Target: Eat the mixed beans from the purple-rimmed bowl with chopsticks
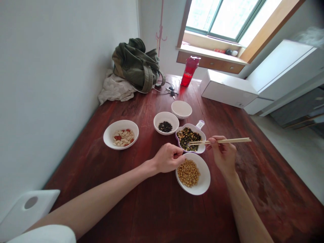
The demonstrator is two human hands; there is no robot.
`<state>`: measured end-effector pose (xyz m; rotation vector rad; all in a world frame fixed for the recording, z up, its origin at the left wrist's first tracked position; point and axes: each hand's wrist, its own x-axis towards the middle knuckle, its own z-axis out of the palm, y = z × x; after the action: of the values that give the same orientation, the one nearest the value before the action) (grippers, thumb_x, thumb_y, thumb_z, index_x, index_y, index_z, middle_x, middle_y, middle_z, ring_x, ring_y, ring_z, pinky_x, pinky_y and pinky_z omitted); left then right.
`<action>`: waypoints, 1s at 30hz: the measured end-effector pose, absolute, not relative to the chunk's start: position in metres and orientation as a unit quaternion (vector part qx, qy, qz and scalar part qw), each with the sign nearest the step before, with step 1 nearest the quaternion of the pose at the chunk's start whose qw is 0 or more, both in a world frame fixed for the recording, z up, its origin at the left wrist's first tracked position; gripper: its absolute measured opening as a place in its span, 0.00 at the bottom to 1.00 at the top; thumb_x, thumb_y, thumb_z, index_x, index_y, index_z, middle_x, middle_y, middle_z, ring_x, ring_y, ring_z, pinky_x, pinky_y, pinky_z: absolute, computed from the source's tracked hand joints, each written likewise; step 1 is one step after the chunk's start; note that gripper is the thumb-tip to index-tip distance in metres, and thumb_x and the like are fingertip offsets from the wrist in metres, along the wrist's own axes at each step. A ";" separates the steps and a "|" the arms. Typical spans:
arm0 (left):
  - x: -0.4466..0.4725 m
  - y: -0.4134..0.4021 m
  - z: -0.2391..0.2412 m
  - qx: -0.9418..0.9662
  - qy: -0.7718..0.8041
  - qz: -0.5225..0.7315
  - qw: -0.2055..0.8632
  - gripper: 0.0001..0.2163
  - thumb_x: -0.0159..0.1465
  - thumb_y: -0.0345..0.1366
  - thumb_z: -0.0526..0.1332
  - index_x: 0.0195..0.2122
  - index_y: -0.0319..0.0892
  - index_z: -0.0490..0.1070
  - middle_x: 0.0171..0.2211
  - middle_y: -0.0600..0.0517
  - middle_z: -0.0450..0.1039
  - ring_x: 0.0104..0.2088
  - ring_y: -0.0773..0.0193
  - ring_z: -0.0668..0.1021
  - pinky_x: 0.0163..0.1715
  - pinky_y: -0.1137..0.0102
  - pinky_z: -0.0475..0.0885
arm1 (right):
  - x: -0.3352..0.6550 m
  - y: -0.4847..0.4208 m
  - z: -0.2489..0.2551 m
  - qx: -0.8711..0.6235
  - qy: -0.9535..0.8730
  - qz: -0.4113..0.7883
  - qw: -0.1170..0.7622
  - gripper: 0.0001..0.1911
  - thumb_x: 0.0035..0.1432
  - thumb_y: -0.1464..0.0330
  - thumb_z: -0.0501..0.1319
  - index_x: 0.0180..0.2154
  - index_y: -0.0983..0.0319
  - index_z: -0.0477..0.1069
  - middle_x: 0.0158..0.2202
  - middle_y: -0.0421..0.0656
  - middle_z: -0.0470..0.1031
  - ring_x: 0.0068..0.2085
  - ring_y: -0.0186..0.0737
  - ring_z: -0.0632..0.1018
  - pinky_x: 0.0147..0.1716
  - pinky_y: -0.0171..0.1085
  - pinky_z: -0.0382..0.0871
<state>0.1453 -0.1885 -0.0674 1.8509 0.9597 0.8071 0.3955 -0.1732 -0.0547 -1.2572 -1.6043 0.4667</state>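
My right hand [222, 153] is shut on a pair of wooden chopsticks [220, 141], and their tips reach into a purple handled dish [191, 126] of mixed dark beans and pale nuts. My left hand [168, 158] is curled, its fingertips at the rims of that dish and a white bowl of soybeans [199, 175]. Whether those fingers grip a rim is hidden. Farther off stand a white bowl of black beans [162, 118], a white bowl of almonds and red goji berries [108, 135], and a small white bowl [181, 108] whose inside shows nothing.
All the bowls stand on a dark red wooden table [253, 189]. At its far end lie a green bag [135, 65], a pale cloth [115, 89], keys [171, 91] and a red bottle [189, 71]. A white box [227, 89] sits at the far right; a wall runs along the left.
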 end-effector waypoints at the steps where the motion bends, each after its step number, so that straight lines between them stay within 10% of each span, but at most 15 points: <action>1: 0.145 -0.188 -0.067 0.745 0.385 0.325 0.438 0.19 0.62 0.34 0.58 0.19 0.41 0.48 0.19 0.59 0.47 0.22 0.74 0.54 0.23 0.72 0.47 | 0.396 -0.173 -0.055 -0.520 -0.665 0.190 0.501 0.12 0.69 0.58 0.64 0.37 0.60 0.76 0.27 0.42 0.82 0.25 0.38 0.82 0.25 0.32 0.76; 30: 0.145 -0.188 -0.066 0.741 0.386 0.321 0.446 0.19 0.62 0.34 0.58 0.19 0.42 0.48 0.19 0.59 0.47 0.22 0.73 0.54 0.24 0.71 0.47 | 0.410 -0.170 -0.048 -0.455 -0.524 0.372 0.616 0.12 0.64 0.59 0.68 0.35 0.60 0.75 0.28 0.41 0.79 0.26 0.41 0.82 0.22 0.38 0.79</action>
<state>0.1454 -0.1882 -0.0660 1.8354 0.9563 0.7949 0.4098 -0.1700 -0.0478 -1.0481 -1.2062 0.8577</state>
